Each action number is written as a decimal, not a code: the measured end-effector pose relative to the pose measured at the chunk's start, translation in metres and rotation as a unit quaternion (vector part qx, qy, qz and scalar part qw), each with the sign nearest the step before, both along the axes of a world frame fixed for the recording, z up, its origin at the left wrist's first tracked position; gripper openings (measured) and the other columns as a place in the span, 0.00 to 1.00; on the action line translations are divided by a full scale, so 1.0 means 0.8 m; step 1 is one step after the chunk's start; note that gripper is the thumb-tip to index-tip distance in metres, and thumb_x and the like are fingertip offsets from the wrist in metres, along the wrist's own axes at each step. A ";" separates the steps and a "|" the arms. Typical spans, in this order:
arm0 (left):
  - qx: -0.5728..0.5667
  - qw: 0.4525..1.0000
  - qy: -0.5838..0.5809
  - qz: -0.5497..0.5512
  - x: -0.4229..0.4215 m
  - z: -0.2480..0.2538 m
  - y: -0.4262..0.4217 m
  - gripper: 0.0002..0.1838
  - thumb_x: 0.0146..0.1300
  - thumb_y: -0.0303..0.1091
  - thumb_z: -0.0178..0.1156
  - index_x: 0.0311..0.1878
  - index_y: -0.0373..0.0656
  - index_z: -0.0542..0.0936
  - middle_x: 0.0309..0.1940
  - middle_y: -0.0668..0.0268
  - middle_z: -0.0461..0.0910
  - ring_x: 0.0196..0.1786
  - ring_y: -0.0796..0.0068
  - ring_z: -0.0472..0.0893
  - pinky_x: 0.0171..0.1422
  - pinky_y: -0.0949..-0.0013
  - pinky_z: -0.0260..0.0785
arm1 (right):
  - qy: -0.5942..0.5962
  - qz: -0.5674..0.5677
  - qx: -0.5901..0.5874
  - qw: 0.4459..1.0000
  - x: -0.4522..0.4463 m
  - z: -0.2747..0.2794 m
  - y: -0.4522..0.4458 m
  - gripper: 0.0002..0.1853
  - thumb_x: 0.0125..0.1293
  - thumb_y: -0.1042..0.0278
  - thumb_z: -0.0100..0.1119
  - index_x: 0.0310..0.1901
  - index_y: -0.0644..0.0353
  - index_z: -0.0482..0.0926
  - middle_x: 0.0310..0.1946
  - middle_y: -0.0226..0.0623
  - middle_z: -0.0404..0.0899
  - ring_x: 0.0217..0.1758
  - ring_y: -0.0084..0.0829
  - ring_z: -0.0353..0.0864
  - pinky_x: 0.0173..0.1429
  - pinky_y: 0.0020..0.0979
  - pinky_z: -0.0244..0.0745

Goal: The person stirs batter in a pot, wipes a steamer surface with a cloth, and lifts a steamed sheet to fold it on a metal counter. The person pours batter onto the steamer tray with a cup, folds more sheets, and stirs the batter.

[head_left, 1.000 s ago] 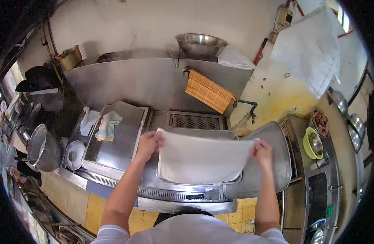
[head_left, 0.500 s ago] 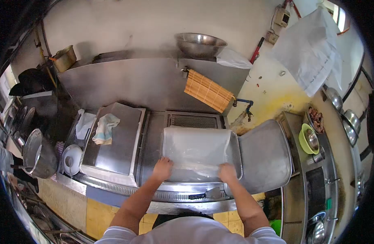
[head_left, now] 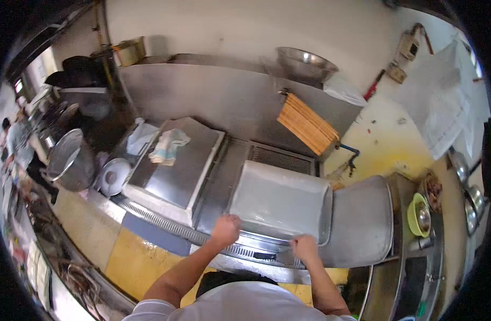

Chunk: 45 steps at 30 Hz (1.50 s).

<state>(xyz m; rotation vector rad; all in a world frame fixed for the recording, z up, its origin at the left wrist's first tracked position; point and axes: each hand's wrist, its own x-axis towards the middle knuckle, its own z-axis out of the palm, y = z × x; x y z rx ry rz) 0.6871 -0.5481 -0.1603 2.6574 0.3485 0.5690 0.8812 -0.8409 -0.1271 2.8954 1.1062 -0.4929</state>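
On my feed, the white sheet (head_left: pixel 280 195) lies spread over the metal tray (head_left: pixel 327 218). My left hand (head_left: pixel 226 230) and right hand (head_left: pixel 304 247) are curled by the near edge; I can't tell whether either pinches it.

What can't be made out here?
Head view: fingertips of left hand and right hand, curled out of sight; grip unclear.
Head view: floor of tray, under white sheet.
Head view: any print on hanging plastic, blurred.
Head view: hands of far-left person, small and blurred.
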 end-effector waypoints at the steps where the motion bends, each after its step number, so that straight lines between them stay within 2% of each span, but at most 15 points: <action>1: -0.022 1.000 -0.013 0.012 -0.015 0.004 -0.013 0.11 0.57 0.31 0.68 0.44 0.43 0.87 0.47 0.56 0.87 0.52 0.51 0.83 0.61 0.50 0.74 | 0.051 0.017 0.030 0.998 -0.016 -0.009 0.005 0.29 0.69 0.45 0.62 0.56 0.66 0.84 0.57 0.53 0.82 0.65 0.54 0.76 0.74 0.55 0.66; 3: -0.065 0.996 -0.044 0.035 -0.042 0.012 -0.039 0.11 0.58 0.31 0.68 0.45 0.42 0.87 0.48 0.55 0.86 0.54 0.50 0.83 0.62 0.50 0.75 | -0.039 0.066 0.107 0.991 -0.053 -0.022 0.014 0.26 0.66 0.49 0.65 0.52 0.66 0.85 0.60 0.56 0.80 0.66 0.58 0.74 0.72 0.55 0.67; 4: -0.087 0.995 0.009 0.057 -0.057 0.025 -0.053 0.11 0.60 0.32 0.69 0.46 0.43 0.87 0.52 0.55 0.86 0.57 0.50 0.82 0.65 0.50 0.74 | -0.083 0.091 0.146 0.982 -0.067 -0.020 0.020 0.24 0.65 0.51 0.67 0.51 0.65 0.85 0.61 0.57 0.79 0.67 0.59 0.73 0.71 0.56 0.67; 7: -0.130 0.984 0.023 0.123 -0.100 0.006 -0.097 0.12 0.62 0.34 0.69 0.47 0.43 0.88 0.55 0.54 0.85 0.59 0.49 0.82 0.68 0.50 0.73 | -0.007 0.174 0.239 0.955 -0.089 -0.004 0.044 0.23 0.63 0.56 0.70 0.51 0.66 0.84 0.65 0.57 0.75 0.70 0.58 0.70 0.74 0.54 0.64; 9: -0.157 0.973 0.012 0.171 -0.133 0.004 -0.125 0.14 0.62 0.35 0.70 0.50 0.44 0.88 0.58 0.53 0.84 0.63 0.48 0.80 0.71 0.52 0.72 | 0.017 0.230 0.310 0.922 -0.103 -0.001 0.064 0.19 0.61 0.59 0.71 0.47 0.64 0.86 0.61 0.54 0.78 0.66 0.56 0.73 0.71 0.53 0.65; 11: -0.200 0.949 0.024 0.243 -0.165 0.039 -0.156 0.15 0.61 0.34 0.71 0.51 0.44 0.88 0.59 0.53 0.83 0.63 0.48 0.80 0.72 0.53 0.72 | 0.083 0.262 0.357 0.893 -0.127 0.002 0.083 0.16 0.59 0.61 0.72 0.44 0.63 0.87 0.57 0.53 0.80 0.63 0.54 0.75 0.69 0.55 0.66; 12: -0.200 0.946 0.021 0.255 -0.183 0.009 -0.161 0.15 0.60 0.34 0.71 0.51 0.44 0.88 0.60 0.53 0.83 0.64 0.48 0.79 0.73 0.53 0.72 | 0.087 0.266 0.382 0.881 -0.140 0.000 0.094 0.11 0.58 0.61 0.73 0.32 0.61 0.86 0.52 0.48 0.83 0.60 0.52 0.77 0.66 0.54 0.67; 15: -0.242 0.919 0.015 0.311 -0.233 0.026 -0.182 0.15 0.61 0.34 0.72 0.51 0.44 0.88 0.60 0.54 0.83 0.64 0.49 0.80 0.72 0.53 0.73 | 0.136 0.321 0.391 0.852 -0.167 0.007 0.116 0.13 0.58 0.62 0.73 0.24 0.61 0.82 0.47 0.46 0.85 0.56 0.51 0.79 0.66 0.53 0.68; 16: -0.219 0.923 -0.006 0.316 -0.251 0.020 -0.183 0.17 0.62 0.37 0.72 0.53 0.44 0.87 0.60 0.54 0.83 0.63 0.50 0.81 0.71 0.54 0.74 | 0.148 0.325 0.401 0.843 -0.182 0.017 0.122 0.15 0.59 0.64 0.72 0.21 0.61 0.79 0.44 0.45 0.86 0.54 0.51 0.79 0.63 0.52 0.70; 19: -0.209 0.891 -0.019 0.402 -0.289 0.017 -0.190 0.18 0.62 0.39 0.73 0.54 0.44 0.87 0.60 0.53 0.82 0.63 0.49 0.81 0.71 0.54 0.74 | 0.176 0.356 0.393 0.829 -0.211 0.012 0.139 0.13 0.60 0.66 0.70 0.21 0.62 0.79 0.44 0.47 0.86 0.53 0.51 0.79 0.61 0.50 0.72; 22: -0.235 0.871 -0.051 0.429 -0.324 0.025 -0.184 0.20 0.62 0.42 0.75 0.54 0.44 0.87 0.61 0.52 0.81 0.65 0.48 0.80 0.71 0.52 0.74 | 0.170 0.390 0.371 0.826 -0.243 0.004 0.155 0.08 0.60 0.66 0.69 0.32 0.62 0.85 0.50 0.49 0.85 0.56 0.52 0.80 0.63 0.48 0.74; 26: -0.237 0.846 -0.080 0.471 -0.388 0.030 -0.170 0.20 0.61 0.43 0.75 0.53 0.44 0.87 0.62 0.52 0.81 0.66 0.49 0.79 0.72 0.53 0.72 | 0.194 0.407 0.326 0.831 -0.310 0.008 0.187 0.16 0.61 0.63 0.70 0.47 0.63 0.86 0.55 0.52 0.83 0.60 0.54 0.79 0.67 0.48 0.73; 35: -0.238 0.747 -0.127 0.607 -0.658 0.015 -0.166 0.22 0.59 0.43 0.77 0.53 0.42 0.87 0.61 0.51 0.82 0.66 0.49 0.79 0.73 0.54 0.72 | 0.248 0.544 0.267 0.756 -0.568 0.030 0.291 0.18 0.64 0.63 0.70 0.50 0.65 0.85 0.57 0.52 0.82 0.64 0.52 0.79 0.70 0.46 0.73; 38: -0.228 0.708 -0.132 0.655 -0.736 0.037 -0.185 0.21 0.58 0.42 0.77 0.52 0.42 0.87 0.61 0.51 0.81 0.66 0.49 0.79 0.72 0.54 0.72 | 0.264 0.591 0.222 0.729 -0.660 0.041 0.312 0.19 0.66 0.61 0.67 0.53 0.66 0.85 0.60 0.51 0.80 0.66 0.52 0.77 0.71 0.45 0.73; 45: -0.218 0.623 -0.166 0.733 -0.837 0.021 -0.221 0.13 0.61 0.40 0.76 0.43 0.44 0.87 0.61 0.52 0.80 0.63 0.49 0.80 0.70 0.54 0.73 | 0.316 0.684 0.131 0.643 -0.826 0.053 0.344 0.20 0.67 0.61 0.66 0.54 0.67 0.84 0.59 0.53 0.80 0.65 0.54 0.78 0.71 0.46 0.73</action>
